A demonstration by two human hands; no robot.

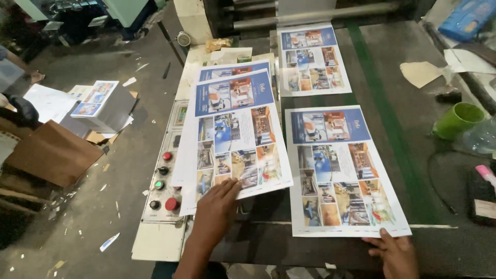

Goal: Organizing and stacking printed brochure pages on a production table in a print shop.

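My left hand (216, 209) presses its fingers on the bottom edge of a printed sheet (237, 134) with a blue header and small photos, which lies tilted over other sheets on the machine's left side. My right hand (395, 253) touches the near right corner of a second printed sheet (341, 170) lying flat on the dark table (418, 155). A third printed sheet (312, 59) lies farther back, by the machine's rollers (310, 15).
A control panel (164, 181) with red, green and black buttons sits left of the sheets. A stack of printed sheets (101, 106) and a brown board (51, 152) lie on the floor at left. A green cup (457, 120), a clear bottle (480, 137) and paper scraps sit at right.
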